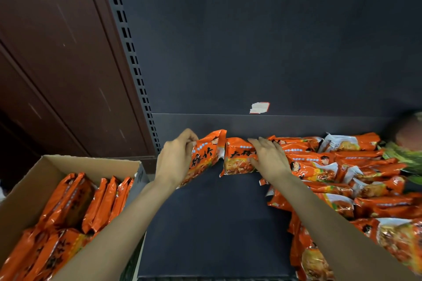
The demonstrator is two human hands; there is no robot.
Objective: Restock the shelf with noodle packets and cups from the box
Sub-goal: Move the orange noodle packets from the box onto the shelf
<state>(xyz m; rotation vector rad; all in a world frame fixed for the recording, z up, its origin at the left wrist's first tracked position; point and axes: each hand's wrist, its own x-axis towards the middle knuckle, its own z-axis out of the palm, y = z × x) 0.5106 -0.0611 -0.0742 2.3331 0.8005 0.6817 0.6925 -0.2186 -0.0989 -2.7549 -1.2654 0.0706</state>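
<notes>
I'm seeing glossy orange noodle packets with black lettering — one packet [201, 157] is standing tilted at the back of the dark shelf [212, 223], and my left hand [174, 158] is gripping its left edge, fingers curled round it. Just to the right of that hand, a second packet [238, 158] is lying flat; my right hand [268, 157] is resting on it with fingers straight. Right of that hand the stacked packets [338, 178] are piling up — the box [29, 180] is sitting left of my left forearm.
</notes>
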